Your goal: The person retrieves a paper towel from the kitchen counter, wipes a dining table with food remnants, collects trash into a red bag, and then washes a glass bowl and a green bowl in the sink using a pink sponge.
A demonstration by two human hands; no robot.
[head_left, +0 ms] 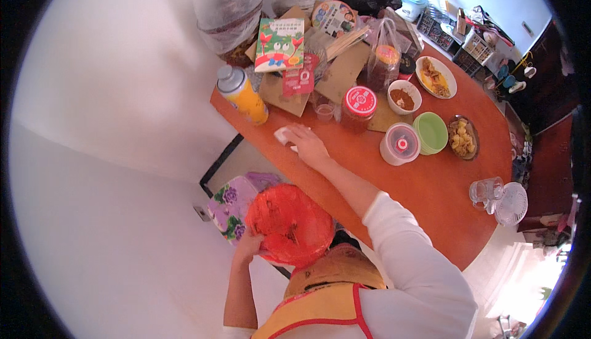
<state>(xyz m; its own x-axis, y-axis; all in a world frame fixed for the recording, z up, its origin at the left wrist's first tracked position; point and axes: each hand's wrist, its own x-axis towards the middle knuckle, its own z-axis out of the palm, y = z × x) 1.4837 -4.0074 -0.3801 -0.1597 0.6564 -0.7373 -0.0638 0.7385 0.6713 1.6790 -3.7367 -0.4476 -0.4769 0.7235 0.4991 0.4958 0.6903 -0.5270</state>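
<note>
My right hand (308, 146) presses a folded white tissue or cloth (281, 136) onto the wooden tabletop (411, 177), near its left edge. Below that edge, my left hand (249, 246) grips the rim of a red plastic bag (295, 219), which spreads round and open-mouthed, perhaps over a bin. Its fingers are partly hidden by the red plastic. A yellow spray can (244, 96) with a grey cap stands just beyond my right hand. To the right of that hand are a small clear cup (324, 112) and a red-lidded jar (360, 106).
Cardboard pieces (341, 73) and a picture book (280, 46) crowd the far side. Rightward stand a lidded tub (400, 144), green bowls (431, 132), a bowl of red powder (404, 96), food plates (463, 137) and a glass mug (485, 191). A flowered purple stool cover (231, 200) adjoins the bag.
</note>
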